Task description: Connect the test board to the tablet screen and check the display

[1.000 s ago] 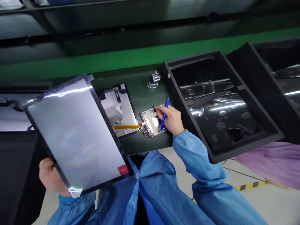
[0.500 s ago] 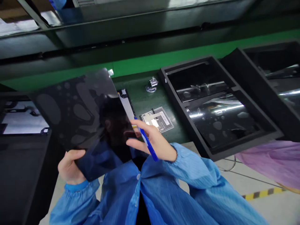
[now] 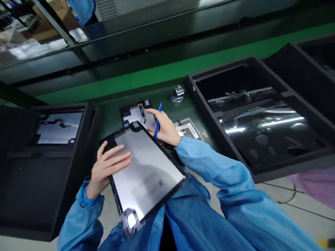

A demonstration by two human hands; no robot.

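My left hand grips the left edge of a tablet display panel, fingers laid over its grey metal back, which faces up and tilts toward me. My right hand holds a blue pen and rests its fingertips on a second panel lying on the green bench behind the first. A small circuit board lies just right of that hand.
A black foam tray with glossy panels sits to the right, another black tray to the left. A small shiny metal fixture stands on the bench at the back. A green strip and dark rails run behind.
The panel in my left hand has been turned over from its dark glass face to its grey back and lowered. My right hand moved from the panel's edge forward to the second panel.
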